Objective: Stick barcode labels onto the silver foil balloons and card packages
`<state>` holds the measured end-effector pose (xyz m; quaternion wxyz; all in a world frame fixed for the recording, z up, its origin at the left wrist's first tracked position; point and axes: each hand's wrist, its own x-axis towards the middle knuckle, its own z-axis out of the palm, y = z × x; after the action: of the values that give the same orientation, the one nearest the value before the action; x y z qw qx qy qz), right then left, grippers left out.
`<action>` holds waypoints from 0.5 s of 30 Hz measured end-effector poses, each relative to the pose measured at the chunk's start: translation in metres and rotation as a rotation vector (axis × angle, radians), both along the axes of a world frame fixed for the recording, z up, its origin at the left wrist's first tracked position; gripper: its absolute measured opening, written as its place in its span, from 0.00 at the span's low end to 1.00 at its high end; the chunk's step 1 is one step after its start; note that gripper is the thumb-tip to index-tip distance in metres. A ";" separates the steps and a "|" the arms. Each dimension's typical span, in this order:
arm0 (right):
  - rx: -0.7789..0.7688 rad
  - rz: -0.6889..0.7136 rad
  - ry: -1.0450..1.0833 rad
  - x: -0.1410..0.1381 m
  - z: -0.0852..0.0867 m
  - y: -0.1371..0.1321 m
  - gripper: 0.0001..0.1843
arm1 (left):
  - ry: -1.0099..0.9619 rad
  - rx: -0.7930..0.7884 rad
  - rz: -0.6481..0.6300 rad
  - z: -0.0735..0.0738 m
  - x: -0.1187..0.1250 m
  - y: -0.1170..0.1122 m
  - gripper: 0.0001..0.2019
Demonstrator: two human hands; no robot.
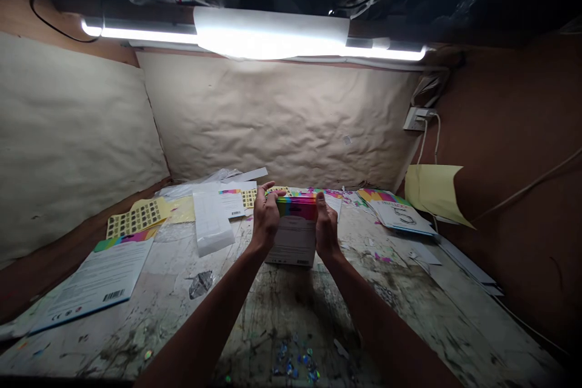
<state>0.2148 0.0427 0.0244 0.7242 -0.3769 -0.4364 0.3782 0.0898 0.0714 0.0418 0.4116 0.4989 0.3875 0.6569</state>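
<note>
My left hand (266, 216) and my right hand (327, 228) hold a stack of printed sheets (294, 235) upright between them, gripping its two sides. The stack has a rainbow-coloured top band and a pale back panel with grey print. Its lower edge is at or just above the scarred work table (282, 309). My fingers hide parts of its side edges, and its front face is turned away from me.
Sticker sheets, a printed booklet (93, 285) with a barcode, a white packet (211, 222) and clear plastic (200, 185) lie to the left. Printed sheets (400, 212) lie to the right. Sequins (293, 357) and foil (200, 284) lie on the table. Paper-covered walls enclose the table's far end and sides.
</note>
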 end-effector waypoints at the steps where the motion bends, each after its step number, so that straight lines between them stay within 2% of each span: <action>1: 0.001 -0.008 0.008 0.000 0.000 0.001 0.23 | -0.005 -0.006 -0.008 0.001 0.000 0.000 0.18; 5: -0.025 -0.052 0.076 0.000 0.004 0.005 0.21 | -0.016 -0.022 -0.068 -0.002 -0.007 -0.006 0.23; 7: -0.051 -0.047 0.105 -0.002 0.007 0.005 0.20 | -0.009 -0.041 -0.137 -0.011 -0.017 -0.013 0.29; 10: -0.081 -0.058 0.124 -0.005 0.011 0.003 0.18 | 0.080 -0.049 -0.302 -0.033 -0.030 -0.024 0.38; 13: -0.098 -0.035 0.116 -0.005 0.014 0.001 0.17 | 0.184 -0.016 -0.375 -0.049 -0.037 -0.029 0.31; 15: -0.074 0.017 0.090 0.001 0.015 -0.001 0.17 | 0.200 -0.012 -0.341 -0.050 -0.042 -0.033 0.24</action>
<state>0.2156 0.0421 0.0398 0.7253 -0.3826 -0.3923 0.4167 0.0477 0.0383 -0.0081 0.4792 0.6176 0.3406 0.5224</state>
